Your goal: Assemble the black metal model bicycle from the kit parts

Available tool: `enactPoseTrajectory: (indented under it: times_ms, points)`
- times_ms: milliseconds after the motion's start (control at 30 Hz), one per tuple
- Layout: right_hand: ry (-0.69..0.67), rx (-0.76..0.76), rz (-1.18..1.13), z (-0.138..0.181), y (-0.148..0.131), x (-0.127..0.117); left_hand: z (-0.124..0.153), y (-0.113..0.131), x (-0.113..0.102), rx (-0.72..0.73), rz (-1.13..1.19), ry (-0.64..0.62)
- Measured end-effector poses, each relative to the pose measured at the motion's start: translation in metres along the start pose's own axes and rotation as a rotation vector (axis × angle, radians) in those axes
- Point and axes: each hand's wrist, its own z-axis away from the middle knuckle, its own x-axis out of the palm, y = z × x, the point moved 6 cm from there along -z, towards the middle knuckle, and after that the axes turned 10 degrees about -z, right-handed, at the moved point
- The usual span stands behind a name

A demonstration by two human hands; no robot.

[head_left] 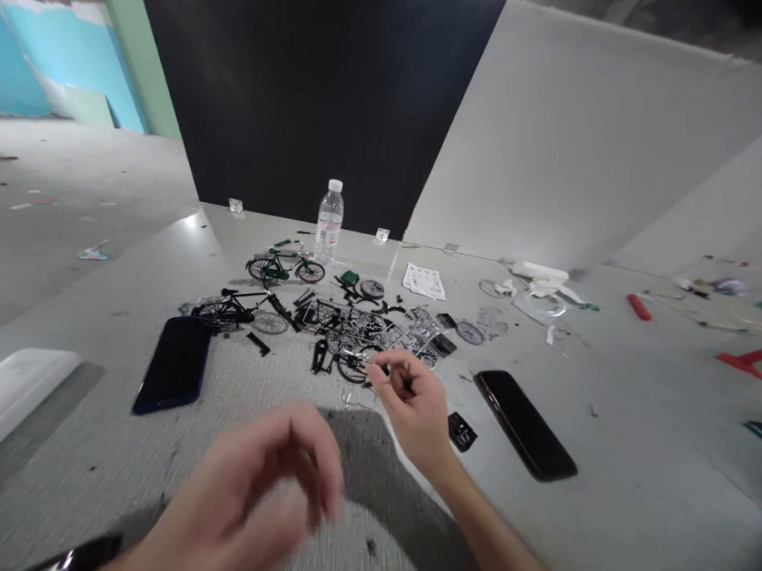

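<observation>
My right hand (411, 403) reaches over the near edge of a pile of small model bicycle parts (355, 322). Its thumb and index finger are pinched together; whatever lies between the tips is too small to make out. Close below those fingertips is a thin, clear or silvery wire-like piece (350, 396). Nearer to me, my left hand (255, 481) is raised and blurred, fingers curved and apart from the thumb, with nothing visible in it. Behind the pile stands a green model bicycle (285, 265). A black model bicycle (230, 309) is at the pile's left.
A dark phone (175, 366) lies on the left, another phone (526, 424) on the right. A water bottle (329, 225) stands before the black panel (319, 92). An instruction sheet (424, 281), a small black parts piece (462, 432) and a white box-like object (20, 394) also lie around.
</observation>
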Motion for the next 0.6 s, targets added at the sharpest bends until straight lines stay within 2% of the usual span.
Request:
enactPoseTrajectory:
  times_ms: [33, 67, 167, 267, 367, 467, 533, 600]
  points:
    - [0.028, -0.069, 0.04, 0.004, -0.001, 0.002, -0.011, -0.021, -0.003, -0.135, 0.033, 0.123]
    - [0.029, -0.148, 0.098, 0.009, -0.003, 0.006, -0.02, -0.039, 0.0, -0.221, 0.081, 0.163]
    - [-0.124, -0.364, 0.256, 0.026, -0.005, 0.03, -0.035, -0.079, 0.011, -0.279, 0.225, 0.179]
    - [-0.271, -0.425, 0.293, 0.039, -0.002, 0.05, -0.034, -0.097, 0.012, -0.264, 0.253, 0.154]
    - [-0.343, -0.405, 0.26, 0.039, -0.002, 0.057, -0.03, -0.1, 0.005, -0.242, 0.231, 0.164]
    - [-0.319, -0.345, 0.223, 0.026, -0.003, 0.045, -0.03, -0.104, -0.001, -0.275, 0.208, 0.186]
    - [-0.18, -0.278, 0.252, 0.01, -0.001, 0.024, -0.031, -0.111, -0.003, -0.33, 0.226, 0.203]
    - [-0.102, -0.238, 0.342, -0.005, 0.003, 0.004, -0.031, -0.117, -0.002, -0.377, 0.261, 0.219]
